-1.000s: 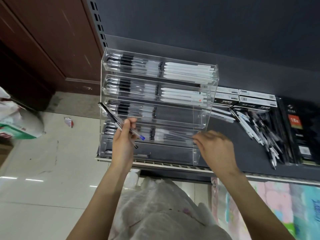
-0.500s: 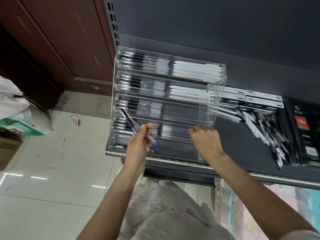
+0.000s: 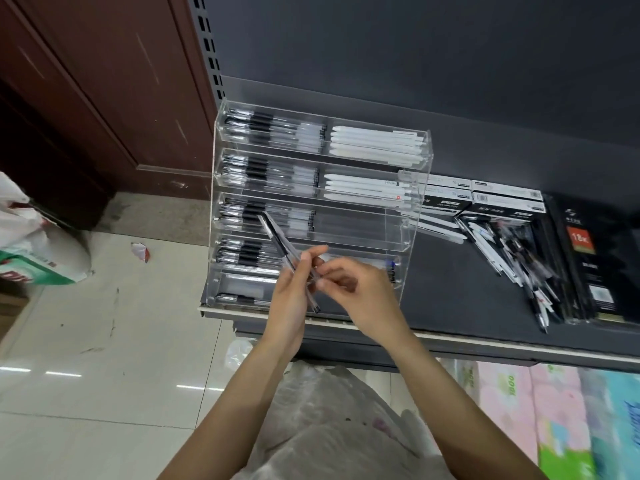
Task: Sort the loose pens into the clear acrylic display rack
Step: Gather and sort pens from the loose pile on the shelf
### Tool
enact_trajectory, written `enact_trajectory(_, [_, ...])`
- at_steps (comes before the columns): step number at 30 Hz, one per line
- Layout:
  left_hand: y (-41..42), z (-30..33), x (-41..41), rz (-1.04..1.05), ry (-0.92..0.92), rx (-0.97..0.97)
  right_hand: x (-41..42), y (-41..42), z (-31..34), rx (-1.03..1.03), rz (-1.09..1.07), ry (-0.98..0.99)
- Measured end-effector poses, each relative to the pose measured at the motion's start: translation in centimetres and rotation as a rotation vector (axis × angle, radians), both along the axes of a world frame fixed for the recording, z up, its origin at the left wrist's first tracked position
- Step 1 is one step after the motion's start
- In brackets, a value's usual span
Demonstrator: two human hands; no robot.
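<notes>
Pens (image 3: 282,249), small bundle, slim, light, stiff and likely slick plastic, held slantwise just in front of the rack (image 3: 408,233)'s lower tiers: left hand (image 3: 289,299) grips them mid-barrel, right hand (image 3: 360,296) pinches one near its lower end, best place to draw it free.

Glossy pale tiled floor (image 3: 104,341), dark wooden door (image 3: 86,81), grey shelving backboard (image 3: 415,46).

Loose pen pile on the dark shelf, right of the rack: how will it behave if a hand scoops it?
The loose pens are slim, round and rigid, so they would likely roll and scatter. They lie crossed and tangled, so lifting one probably drags its neighbours. Each looks light; the smooth plastic barrels may slip from a loose pinch.
</notes>
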State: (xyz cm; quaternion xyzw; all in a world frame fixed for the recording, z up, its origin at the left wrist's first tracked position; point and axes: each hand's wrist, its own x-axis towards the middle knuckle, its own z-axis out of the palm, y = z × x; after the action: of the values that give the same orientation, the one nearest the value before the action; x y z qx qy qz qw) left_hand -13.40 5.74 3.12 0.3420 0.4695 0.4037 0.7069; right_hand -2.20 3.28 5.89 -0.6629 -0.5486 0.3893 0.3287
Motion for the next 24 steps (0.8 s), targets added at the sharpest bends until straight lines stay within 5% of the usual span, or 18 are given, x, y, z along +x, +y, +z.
enact_trajectory(3, [-0.2,0.2,0.1,-0.009,0.167,0.082,2.1,-0.4,-0.1,0.073,-0.072,-0.136])
enact_trajectory(8, [0.2,-0.8,-1.8,0.089,0.237,0.046,7.4,-1.6,-0.9,0.321,-0.17,-0.817])
enact_trajectory(17, [0.2,-1.5,-2.6,0.055,0.187,-0.03,6.4,0.1,-3.7,0.04,0.181,-1.226])
enact_trajectory(24, [0.5,-1.6,-2.2,0.041,0.199,-0.055,6.3,1.1,-3.8,-0.111,0.277,-1.278])
